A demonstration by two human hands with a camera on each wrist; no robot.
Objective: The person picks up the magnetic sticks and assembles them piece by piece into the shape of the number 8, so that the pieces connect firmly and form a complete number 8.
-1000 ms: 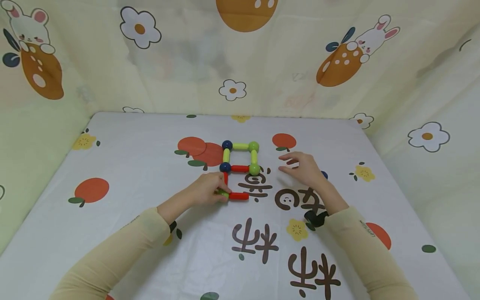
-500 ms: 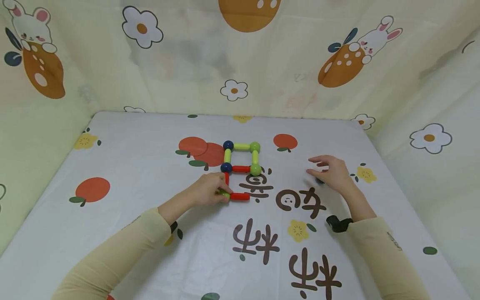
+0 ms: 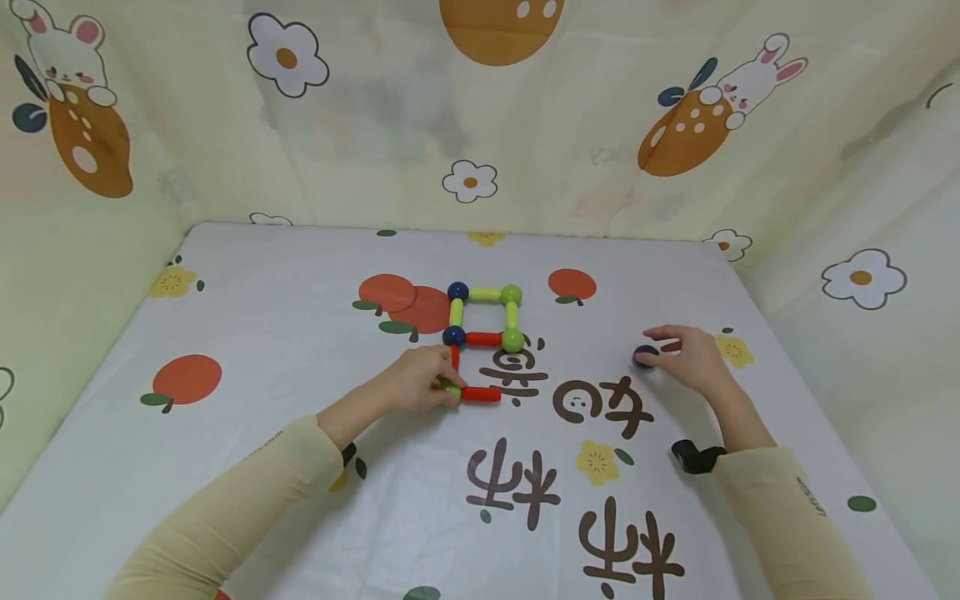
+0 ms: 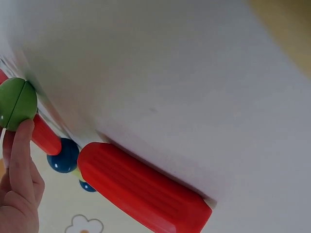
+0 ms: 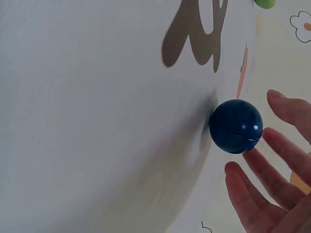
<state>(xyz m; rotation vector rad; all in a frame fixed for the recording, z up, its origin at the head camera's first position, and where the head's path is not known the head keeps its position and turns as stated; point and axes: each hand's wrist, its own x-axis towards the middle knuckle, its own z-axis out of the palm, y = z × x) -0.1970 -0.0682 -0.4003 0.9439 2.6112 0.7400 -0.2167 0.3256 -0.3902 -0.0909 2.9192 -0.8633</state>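
My left hand [image 3: 420,377] pinches a green ball [image 4: 18,103] at the lower corner of a ball-and-rod frame. One red rod [image 3: 454,357] runs from that ball up to a blue ball [image 3: 453,336]; another red rod [image 3: 481,394] points right from it. Above is a square of yellow-green rods [image 3: 486,295], a red rod [image 3: 483,339], blue balls and green balls [image 3: 512,340]. Over at the right, my right hand [image 3: 693,358] is spread around a loose blue ball [image 5: 236,126]; fingertips lie at its side, with the thumb apart from it in the right wrist view.
A white printed cloth [image 3: 300,517] covers the table. Another red rod [image 4: 144,187] lies large before the left wrist camera; the head view does not clearly show it. A patterned curtain [image 3: 360,125] stands behind the table.
My right hand has moved right, away from the frame, and come down beside the loose blue ball. My left hand stays on the green ball, and the frame has kept its shape.
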